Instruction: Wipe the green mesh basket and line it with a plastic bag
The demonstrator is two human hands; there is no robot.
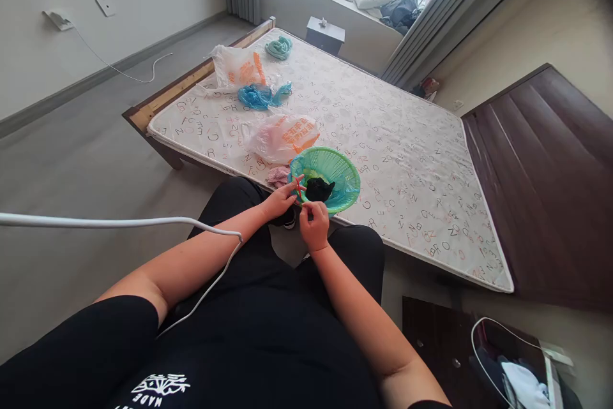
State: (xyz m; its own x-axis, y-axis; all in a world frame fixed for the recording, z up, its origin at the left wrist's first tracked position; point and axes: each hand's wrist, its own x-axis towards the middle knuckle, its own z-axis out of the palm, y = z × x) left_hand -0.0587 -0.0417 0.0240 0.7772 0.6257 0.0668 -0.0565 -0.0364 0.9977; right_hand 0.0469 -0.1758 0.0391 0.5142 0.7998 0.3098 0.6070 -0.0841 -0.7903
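Note:
A thin red strip (299, 189) lies across the fingers of my left hand (281, 198), whose fingers are partly bent around it. Close beside it, my right hand (314, 225) is closed in a pinch at the strip's lower end; what lies between its fingertips is too small to make out. Both hands are at the near rim of a green plastic basket (352, 170), which sits on the mattress edge. Inside the basket are a crumpled black item (320, 189) and blue plastic film (345, 184). A pink cloth (278, 177) lies left of the basket.
On the patterned mattress (397, 185) lie two white plastic bags with orange print (282, 138), a blue plastic bag (261, 96) and a teal coiled bundle (278, 47). A white cable (119, 223) crosses my left forearm. A dark nightstand (431, 332) stands at lower right.

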